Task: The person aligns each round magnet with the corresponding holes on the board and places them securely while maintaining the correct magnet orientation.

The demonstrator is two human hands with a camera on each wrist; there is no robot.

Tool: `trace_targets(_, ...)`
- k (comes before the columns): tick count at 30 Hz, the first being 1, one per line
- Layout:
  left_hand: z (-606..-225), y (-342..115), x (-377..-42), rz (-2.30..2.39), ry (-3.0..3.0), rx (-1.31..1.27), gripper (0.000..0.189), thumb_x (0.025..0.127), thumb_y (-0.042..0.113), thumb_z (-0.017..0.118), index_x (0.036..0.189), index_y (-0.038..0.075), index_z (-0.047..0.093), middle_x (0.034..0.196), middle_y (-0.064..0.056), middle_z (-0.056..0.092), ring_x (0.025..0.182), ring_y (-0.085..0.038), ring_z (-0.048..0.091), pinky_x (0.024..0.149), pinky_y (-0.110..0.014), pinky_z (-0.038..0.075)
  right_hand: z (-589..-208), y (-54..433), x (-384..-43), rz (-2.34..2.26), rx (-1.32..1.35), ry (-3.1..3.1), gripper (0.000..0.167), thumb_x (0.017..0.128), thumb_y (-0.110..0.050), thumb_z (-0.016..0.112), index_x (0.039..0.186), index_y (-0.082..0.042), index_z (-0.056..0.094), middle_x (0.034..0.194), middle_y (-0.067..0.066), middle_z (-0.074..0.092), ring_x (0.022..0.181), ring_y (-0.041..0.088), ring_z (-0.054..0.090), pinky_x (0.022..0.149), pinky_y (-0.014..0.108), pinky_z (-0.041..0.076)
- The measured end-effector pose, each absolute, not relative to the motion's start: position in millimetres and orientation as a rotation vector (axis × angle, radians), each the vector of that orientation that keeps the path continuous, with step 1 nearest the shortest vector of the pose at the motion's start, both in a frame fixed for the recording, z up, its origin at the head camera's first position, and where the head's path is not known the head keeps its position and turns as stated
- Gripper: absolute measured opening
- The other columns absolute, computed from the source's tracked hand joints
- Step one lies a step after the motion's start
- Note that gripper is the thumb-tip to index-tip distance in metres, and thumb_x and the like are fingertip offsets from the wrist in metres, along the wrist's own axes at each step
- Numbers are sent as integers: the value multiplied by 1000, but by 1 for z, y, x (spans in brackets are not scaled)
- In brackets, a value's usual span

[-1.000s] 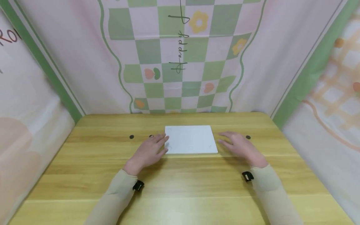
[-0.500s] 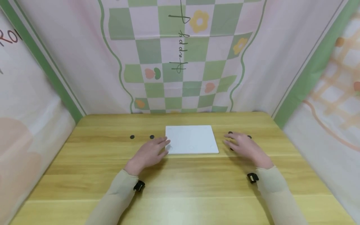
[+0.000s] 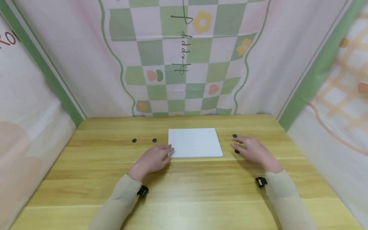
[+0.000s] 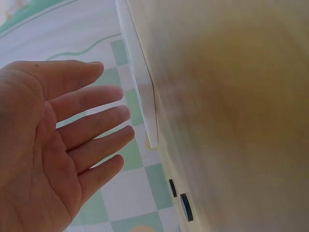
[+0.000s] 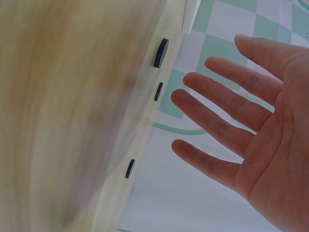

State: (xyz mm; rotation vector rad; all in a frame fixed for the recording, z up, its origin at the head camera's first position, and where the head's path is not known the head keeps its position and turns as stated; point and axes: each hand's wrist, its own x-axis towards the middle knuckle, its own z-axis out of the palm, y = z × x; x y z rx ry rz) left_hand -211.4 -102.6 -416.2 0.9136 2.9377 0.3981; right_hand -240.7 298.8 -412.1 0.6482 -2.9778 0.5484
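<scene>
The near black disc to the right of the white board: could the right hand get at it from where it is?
Probably yes. The right hand holds nothing and hovers over the table close to the near black disc, with nothing visible lying between them.

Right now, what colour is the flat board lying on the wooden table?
The board is white; it shows best in the head view.
</scene>
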Motion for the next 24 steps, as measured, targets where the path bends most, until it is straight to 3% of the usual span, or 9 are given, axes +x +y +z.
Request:
trace_targets(9, -417, -99, -211, 414, 2896, 964, 39, 99, 24, 49, 135, 8, 53, 142, -11, 48, 130, -28, 48, 109, -43, 39, -414, 305, -238, 546, 672, -2946, 37, 95, -20, 57, 123, 3, 59, 121, 25, 61, 108, 42, 60, 94, 56, 48)
trace_targets(24, -419, -96, -214, 392, 2864, 972, 40, 101, 27, 45, 136, 11, 52, 142, -8, 49, 131, -25, 47, 110, -41, 38, -413, 315, -233, 569, 640, -2981, 39, 96, -22, 55, 125, 3, 57, 122, 25, 61, 108, 41, 60, 95, 57, 46)
